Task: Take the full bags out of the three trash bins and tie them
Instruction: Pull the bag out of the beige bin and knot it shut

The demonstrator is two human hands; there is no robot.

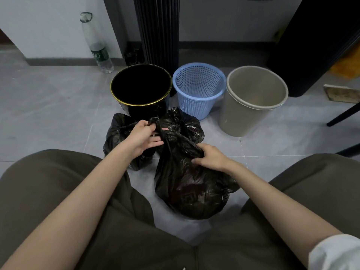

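Knees (pixel 58 191) flank bag (pixel 191 193); left hand (pixel 143 138) pinches neck (pixel 165 135), right hand (pixel 211 156) grips side.

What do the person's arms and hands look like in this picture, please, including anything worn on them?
The left hand and right hand are ungloved and both forearms are bare. A white sleeve sits bunched near the right elbow; no sleeve shows on the left arm. No watch or bracelet is visible.
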